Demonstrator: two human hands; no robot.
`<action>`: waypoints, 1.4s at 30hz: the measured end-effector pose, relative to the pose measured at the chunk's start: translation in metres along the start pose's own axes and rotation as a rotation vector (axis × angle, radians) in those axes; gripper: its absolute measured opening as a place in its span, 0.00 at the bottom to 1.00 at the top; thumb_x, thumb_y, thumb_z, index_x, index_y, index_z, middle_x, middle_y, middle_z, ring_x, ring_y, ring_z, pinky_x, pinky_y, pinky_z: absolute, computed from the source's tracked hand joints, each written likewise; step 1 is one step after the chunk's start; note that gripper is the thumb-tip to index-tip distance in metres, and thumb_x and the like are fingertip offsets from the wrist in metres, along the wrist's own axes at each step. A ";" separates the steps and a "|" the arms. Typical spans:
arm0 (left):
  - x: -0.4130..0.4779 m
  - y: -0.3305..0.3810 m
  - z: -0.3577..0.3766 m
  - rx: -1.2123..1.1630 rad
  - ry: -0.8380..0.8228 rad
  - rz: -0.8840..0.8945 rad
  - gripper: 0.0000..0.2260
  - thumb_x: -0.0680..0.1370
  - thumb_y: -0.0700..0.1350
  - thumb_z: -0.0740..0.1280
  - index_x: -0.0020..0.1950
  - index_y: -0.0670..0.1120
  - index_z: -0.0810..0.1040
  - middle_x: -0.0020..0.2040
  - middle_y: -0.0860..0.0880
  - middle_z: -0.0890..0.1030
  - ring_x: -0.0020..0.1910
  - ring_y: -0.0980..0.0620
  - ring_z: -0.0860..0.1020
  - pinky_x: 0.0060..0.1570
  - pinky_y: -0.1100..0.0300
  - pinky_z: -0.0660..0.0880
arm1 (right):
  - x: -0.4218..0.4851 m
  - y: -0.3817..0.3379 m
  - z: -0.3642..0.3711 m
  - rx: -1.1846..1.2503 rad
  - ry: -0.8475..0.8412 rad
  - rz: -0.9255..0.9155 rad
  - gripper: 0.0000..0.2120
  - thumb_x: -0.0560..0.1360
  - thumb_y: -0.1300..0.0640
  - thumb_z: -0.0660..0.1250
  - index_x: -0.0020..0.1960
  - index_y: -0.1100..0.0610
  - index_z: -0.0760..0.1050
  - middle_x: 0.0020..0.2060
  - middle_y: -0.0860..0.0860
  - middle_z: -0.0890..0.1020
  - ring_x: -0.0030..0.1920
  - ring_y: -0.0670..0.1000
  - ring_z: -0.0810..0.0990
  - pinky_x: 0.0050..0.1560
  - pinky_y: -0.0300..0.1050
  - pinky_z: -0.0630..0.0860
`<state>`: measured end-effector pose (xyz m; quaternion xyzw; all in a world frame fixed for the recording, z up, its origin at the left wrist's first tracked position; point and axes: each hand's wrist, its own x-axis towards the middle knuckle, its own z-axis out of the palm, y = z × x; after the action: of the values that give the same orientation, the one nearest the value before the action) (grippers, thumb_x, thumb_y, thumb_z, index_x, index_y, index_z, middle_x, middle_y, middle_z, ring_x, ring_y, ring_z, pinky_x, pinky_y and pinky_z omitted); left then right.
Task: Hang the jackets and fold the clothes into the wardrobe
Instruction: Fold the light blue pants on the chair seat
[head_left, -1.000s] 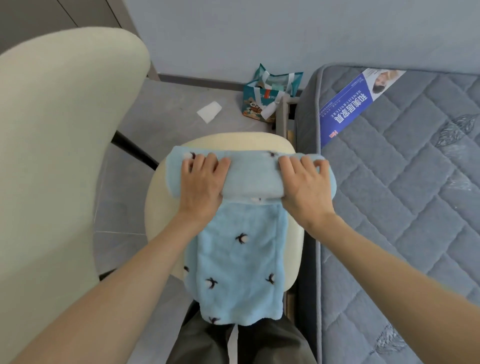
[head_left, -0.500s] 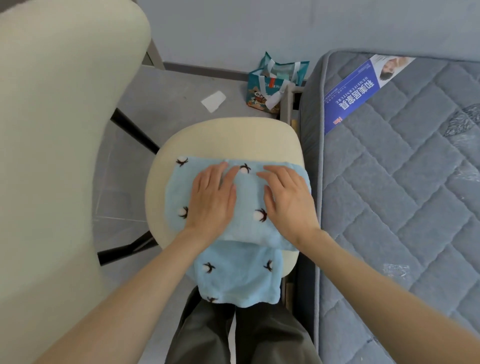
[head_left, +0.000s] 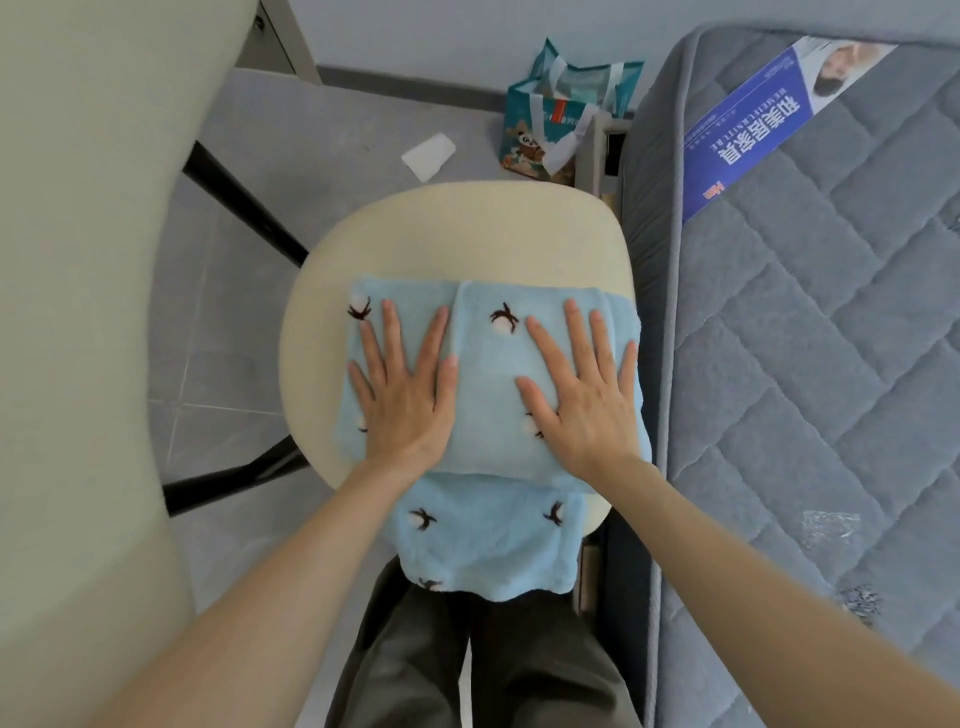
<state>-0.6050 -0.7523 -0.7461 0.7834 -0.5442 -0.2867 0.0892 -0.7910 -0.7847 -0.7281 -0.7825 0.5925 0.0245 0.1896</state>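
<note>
A light blue fleece garment (head_left: 488, 395) with small dark-and-white cotton-flower marks lies folded on a cream round stool seat (head_left: 457, 234). Its near end hangs off the seat's front edge toward my legs. My left hand (head_left: 402, 387) lies flat on the left half of the fold, fingers straight and spread. My right hand (head_left: 584, 392) presses flat on the right half, fingers straight too. Neither hand grips the cloth.
A grey quilted mattress (head_left: 810, 364) with a blue label (head_left: 748, 130) runs along the right. A large cream chair back (head_left: 78, 312) fills the left. On the grey floor beyond the stool stand a teal gift bag (head_left: 561, 114) and a white paper scrap (head_left: 428, 156).
The far end of the garment, held as a roll a second ago, has been folded toward me onto the seat. Both hands have let go and now lie flat, spread wider apart.
</note>
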 end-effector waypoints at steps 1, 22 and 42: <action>0.001 0.001 -0.004 -0.019 -0.018 -0.009 0.22 0.78 0.64 0.36 0.72 0.70 0.37 0.75 0.56 0.30 0.74 0.51 0.30 0.72 0.41 0.34 | 0.000 -0.001 -0.003 0.008 -0.019 0.006 0.28 0.79 0.35 0.44 0.77 0.38 0.44 0.78 0.46 0.43 0.77 0.50 0.37 0.75 0.61 0.36; 0.104 0.046 -0.072 0.521 -0.691 0.172 0.40 0.63 0.59 0.78 0.69 0.50 0.64 0.65 0.48 0.72 0.63 0.47 0.69 0.66 0.44 0.58 | 0.096 -0.027 -0.063 -0.186 -0.594 0.054 0.32 0.60 0.46 0.80 0.54 0.55 0.67 0.49 0.51 0.73 0.50 0.53 0.69 0.53 0.47 0.65; 0.090 0.073 -0.107 0.460 0.521 0.494 0.21 0.60 0.35 0.72 0.51 0.42 0.72 0.45 0.44 0.76 0.43 0.42 0.73 0.45 0.53 0.62 | 0.097 -0.020 -0.122 -0.408 0.384 -0.142 0.22 0.60 0.65 0.69 0.54 0.59 0.71 0.45 0.56 0.74 0.45 0.58 0.72 0.46 0.52 0.65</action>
<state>-0.5828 -0.8810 -0.6570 0.6754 -0.7245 0.0797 0.1125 -0.7661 -0.9087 -0.6352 -0.8345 0.5440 -0.0186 -0.0861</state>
